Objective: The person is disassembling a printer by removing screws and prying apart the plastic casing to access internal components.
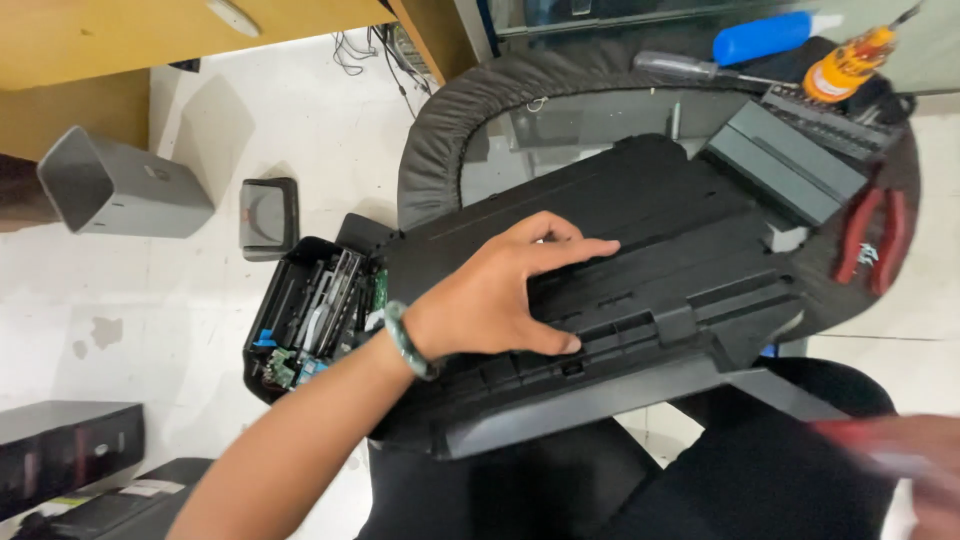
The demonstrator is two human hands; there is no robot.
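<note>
A large black plastic printer panel point(680, 230) with ribs and slots lies tilted across my lap and the edge of a round table. My left hand point(500, 300), with a green bead bracelet at the wrist, lies flat on the panel's middle; the fingers are stretched toward the right and the thumb runs along a lower ridge. My right hand point(915, 465) is a blur at the bottom right corner, off the panel's lower right end. It seems to hold a red-handled tool point(850, 432), whose tip cannot be made out.
The round table point(430, 150) has a padded black rim and carries a blue-handled screwdriver point(760, 38), an orange screwdriver point(850, 62), a bit rack point(830, 125), red pliers point(875, 240) and a grey block point(785, 165). An opened printer point(305, 315), a grey housing point(115, 185) and black units point(65, 445) stand on the floor.
</note>
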